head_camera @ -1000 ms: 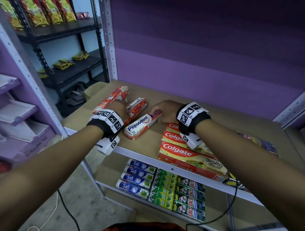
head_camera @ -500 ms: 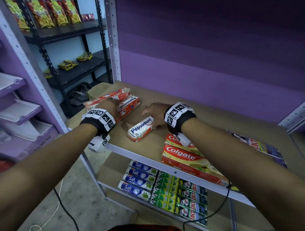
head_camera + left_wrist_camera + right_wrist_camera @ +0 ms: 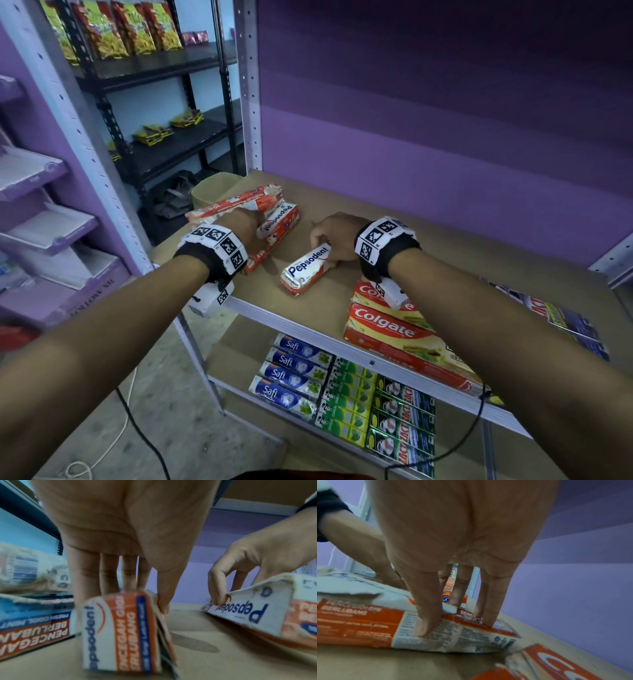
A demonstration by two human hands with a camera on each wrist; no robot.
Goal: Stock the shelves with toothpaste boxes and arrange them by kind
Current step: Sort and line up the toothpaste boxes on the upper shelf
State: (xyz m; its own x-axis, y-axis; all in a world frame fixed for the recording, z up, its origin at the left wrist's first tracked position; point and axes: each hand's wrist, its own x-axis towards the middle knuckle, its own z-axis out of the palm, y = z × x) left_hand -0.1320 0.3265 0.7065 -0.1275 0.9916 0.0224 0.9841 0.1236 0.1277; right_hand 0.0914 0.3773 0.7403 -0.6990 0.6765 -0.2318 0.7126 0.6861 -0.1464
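On the brown shelf board (image 3: 452, 236) my left hand (image 3: 251, 224) pinches a short red-and-white Pepsodent box (image 3: 281, 219) between thumb and fingers; in the left wrist view this box (image 3: 120, 631) stands on its narrow side. My right hand (image 3: 323, 238) grips the far end of a second Pepsodent box (image 3: 305, 270), which lies at a slant. In the right wrist view the thumb (image 3: 426, 616) and fingers press on that box (image 3: 368, 626). A longer Pepsodent box (image 3: 236, 205) lies behind my left hand. Stacked Colgate boxes (image 3: 387, 327) sit under my right forearm.
The lower shelf holds rows of Safi boxes (image 3: 291, 373), green boxes (image 3: 346, 401) and Zact boxes (image 3: 400, 428). Dark boxes (image 3: 561, 325) lie at the shelf's right edge. A purple back panel (image 3: 428, 137) closes the rear, and a cardboard carton (image 3: 212, 188) stands at the left.
My right hand has slid its Pepsodent box a little to the left, away from the Colgate stack. My left hand keeps hold of its box.
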